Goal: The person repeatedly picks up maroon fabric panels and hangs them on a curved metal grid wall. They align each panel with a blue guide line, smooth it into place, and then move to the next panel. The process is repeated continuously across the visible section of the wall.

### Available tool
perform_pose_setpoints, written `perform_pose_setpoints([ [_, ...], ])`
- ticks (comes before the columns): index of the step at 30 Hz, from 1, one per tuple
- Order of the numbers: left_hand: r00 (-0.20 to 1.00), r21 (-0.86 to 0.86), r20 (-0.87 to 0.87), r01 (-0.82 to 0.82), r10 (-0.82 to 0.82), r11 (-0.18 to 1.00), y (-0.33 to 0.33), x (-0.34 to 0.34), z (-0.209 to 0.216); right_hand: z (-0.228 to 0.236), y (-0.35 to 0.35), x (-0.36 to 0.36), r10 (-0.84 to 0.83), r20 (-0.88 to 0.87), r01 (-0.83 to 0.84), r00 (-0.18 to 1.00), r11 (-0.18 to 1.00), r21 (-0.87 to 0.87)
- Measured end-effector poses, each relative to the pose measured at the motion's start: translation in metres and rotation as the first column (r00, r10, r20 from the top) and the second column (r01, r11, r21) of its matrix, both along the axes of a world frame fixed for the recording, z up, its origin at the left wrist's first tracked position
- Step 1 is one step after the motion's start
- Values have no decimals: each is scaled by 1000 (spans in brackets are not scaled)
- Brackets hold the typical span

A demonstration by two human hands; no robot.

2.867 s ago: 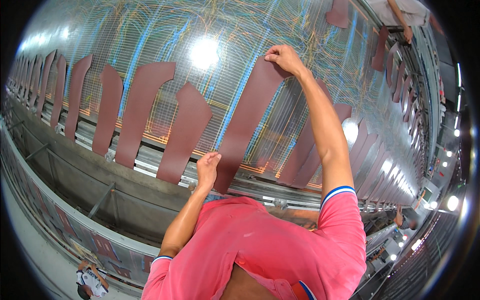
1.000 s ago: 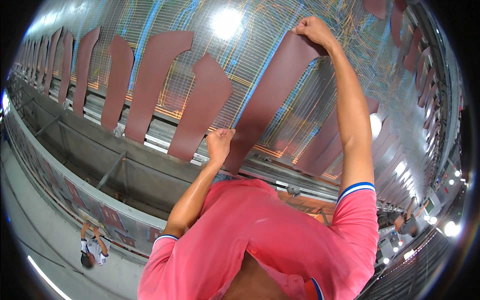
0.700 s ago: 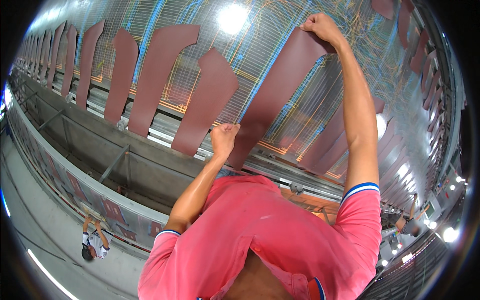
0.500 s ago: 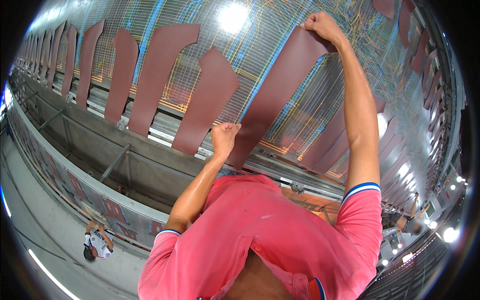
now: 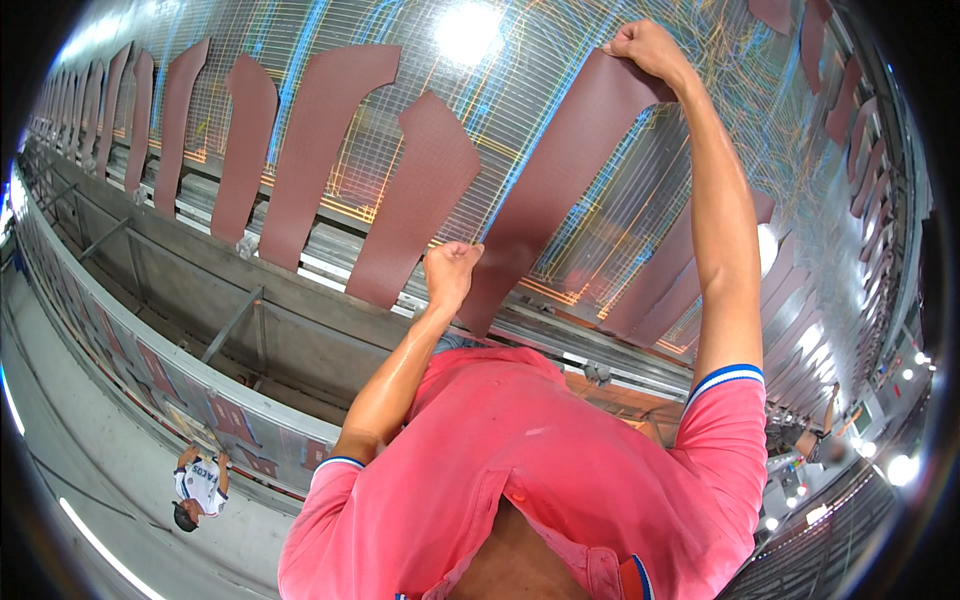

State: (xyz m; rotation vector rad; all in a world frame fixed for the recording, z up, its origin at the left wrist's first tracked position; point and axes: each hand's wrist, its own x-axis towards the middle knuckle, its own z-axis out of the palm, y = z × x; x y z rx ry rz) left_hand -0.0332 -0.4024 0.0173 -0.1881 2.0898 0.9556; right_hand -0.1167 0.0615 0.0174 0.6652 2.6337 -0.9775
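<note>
A long maroon panel of leather-like sheet (image 5: 562,165) lies slantwise on a table top (image 5: 345,185) printed with coloured lines. My right hand (image 5: 645,52) is closed on its far end, with the thumb and fingers pinched at the corner. Close to my body, my left hand (image 5: 452,275) is closed at the panel's left edge, fingertips pinched together there. A shorter maroon panel with a pointed top (image 5: 420,200) lies left of the held one, apart from it.
More maroon panels (image 5: 325,140) line the table to the left, and others (image 5: 655,290) lie under my right arm. A metal rail (image 5: 330,260) runs along the near edge. Past a framed gap, a person in white (image 5: 203,487) stands at another table.
My hands and the held panel have stayed nearly still. At lower left, the person in white has shifted and turned, with the arms now lower and further apart.
</note>
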Motion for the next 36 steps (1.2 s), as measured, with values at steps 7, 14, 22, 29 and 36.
perform_pose_setpoints([
  [7, 996, 39, 33, -82, 81, 996, 2, 2, -2, -3, -1, 0, -3, -20, 3, 1000, 1000, 13],
  [14, 997, 11, 46, -67, 66, 998, 9, -3, 9, -10, 7, -1, -28, 52, 28, 998, 1000, -6],
  [22, 996, 57, 38, -85, 83, 995, -4, 4, -12, -1, -1, -2, -58, 63, 55, 996, 998, 43],
  [29, 995, 76, 42, -92, 89, 993, -2, 2, -10, 7, -17, 4, -69, 44, 51, 997, 942, 332],
  [36, 995, 68, 52, -85, 82, 994, 6, -3, 0, 6, -105, 47, 38, -178, 119, 983, 608, 785],
])
